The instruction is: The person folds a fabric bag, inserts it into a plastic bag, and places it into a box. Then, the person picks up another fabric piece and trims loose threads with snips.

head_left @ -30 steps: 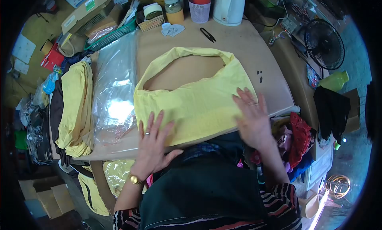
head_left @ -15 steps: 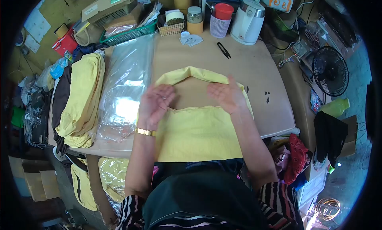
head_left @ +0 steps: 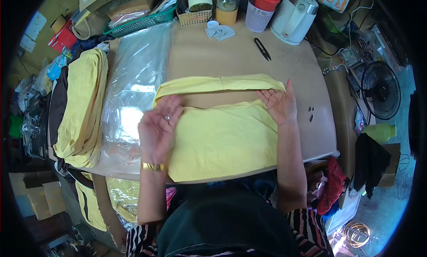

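A yellow cloth shoulder bag [head_left: 224, 143] is lying flat on the tan-covered table [head_left: 209, 48] right in front of the person, its bottom edge running along the table's near edge and its wide strap [head_left: 222, 82] stretching crosswise above the body, with a narrow gap showing the tabletop between them. The left hand [head_left: 161, 121], a ring on one finger and a gold-coloured wristwatch [head_left: 153, 167] on the wrist, is lying palm up over the bag's upper left corner, loosely unclenched, its fingers blurring near the strap's left end. The right hand [head_left: 279, 106] is also showing its palm, the thumb standing apart from the fingers [head_left: 269, 97], which are reaching in at the strap's right end; neither hand is clenching the fabric, though whether the fingertips are lightly touching it I cannot tell. Left of the bag, clear plastic sleeves [head_left: 138, 74] are lying flat and shining, and beyond them a folded pile of yellow cloth [head_left: 82, 106] is resting beside dark brown fabric [head_left: 59, 108]. Farther back, black thread snips [head_left: 262, 49] are lying near a white electric kettle [head_left: 291, 21], while a lilac perforated holder [head_left: 258, 21] is standing between the kettle and a glass jar [head_left: 227, 1]
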### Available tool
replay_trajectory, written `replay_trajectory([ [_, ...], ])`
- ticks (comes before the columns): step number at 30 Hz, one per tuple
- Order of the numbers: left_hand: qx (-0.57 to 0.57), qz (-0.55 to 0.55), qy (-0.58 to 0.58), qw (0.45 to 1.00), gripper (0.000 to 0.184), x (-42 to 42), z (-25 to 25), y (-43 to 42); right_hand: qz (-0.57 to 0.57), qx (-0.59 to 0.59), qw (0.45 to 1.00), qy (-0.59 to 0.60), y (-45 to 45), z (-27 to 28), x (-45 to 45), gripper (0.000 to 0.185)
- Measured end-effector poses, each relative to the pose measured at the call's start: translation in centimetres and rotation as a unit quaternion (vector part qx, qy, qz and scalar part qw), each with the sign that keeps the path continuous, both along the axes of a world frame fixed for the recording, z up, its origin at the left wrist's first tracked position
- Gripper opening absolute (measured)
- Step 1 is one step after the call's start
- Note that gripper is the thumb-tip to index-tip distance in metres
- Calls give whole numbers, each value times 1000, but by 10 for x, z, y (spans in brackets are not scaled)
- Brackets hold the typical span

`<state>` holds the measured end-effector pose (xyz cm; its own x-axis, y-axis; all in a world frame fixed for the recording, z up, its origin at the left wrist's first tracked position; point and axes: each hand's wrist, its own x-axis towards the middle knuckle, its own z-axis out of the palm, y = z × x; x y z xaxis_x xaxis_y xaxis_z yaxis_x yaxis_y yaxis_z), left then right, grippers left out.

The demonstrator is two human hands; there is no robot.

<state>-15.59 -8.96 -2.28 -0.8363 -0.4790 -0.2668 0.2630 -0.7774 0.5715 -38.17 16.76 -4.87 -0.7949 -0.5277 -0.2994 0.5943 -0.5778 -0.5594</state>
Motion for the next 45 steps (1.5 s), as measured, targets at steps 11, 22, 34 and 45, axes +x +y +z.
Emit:
replay_trajectory([
  [11,-896,-301,-194,263,66,9,-15,105,137,493,545,664,-19,34,135,80],
  [22,-841,-181,-292,419,78,14,-8,76,166,691,316,629,29,10,76,77],
  [34,-838,-130,-361,388,72,19,-16,46,145,693,335,622,30,5,75,75],
  [45,-870,-206,-227,387,78,129,0,22,107,703,297,637,39,-8,72,72],
])
